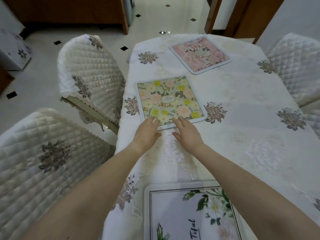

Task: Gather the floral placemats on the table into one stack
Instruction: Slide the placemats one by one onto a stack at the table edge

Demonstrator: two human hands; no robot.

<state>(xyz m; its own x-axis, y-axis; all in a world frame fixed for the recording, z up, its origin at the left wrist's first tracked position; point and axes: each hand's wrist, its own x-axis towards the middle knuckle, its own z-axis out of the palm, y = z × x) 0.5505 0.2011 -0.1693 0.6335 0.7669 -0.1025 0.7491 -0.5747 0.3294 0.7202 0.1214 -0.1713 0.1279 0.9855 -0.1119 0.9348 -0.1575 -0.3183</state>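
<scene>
Both hands reached the near edge of the green placemat; three mats lay apart on the bench.

Left hand (146,134) and right hand (187,134) lay flat, each grip released, fingertips on the green placemat (170,100) at its 6 o'clock edge. Pink placemat (200,55) sat well apart toward 1 o'clock; white placemat (190,215) lay nearest the person at 6 o'clock. The bench (251,135) carried an embroidered cloth. Quilted chairs (86,75) stood at 9 o'clock.
</scene>
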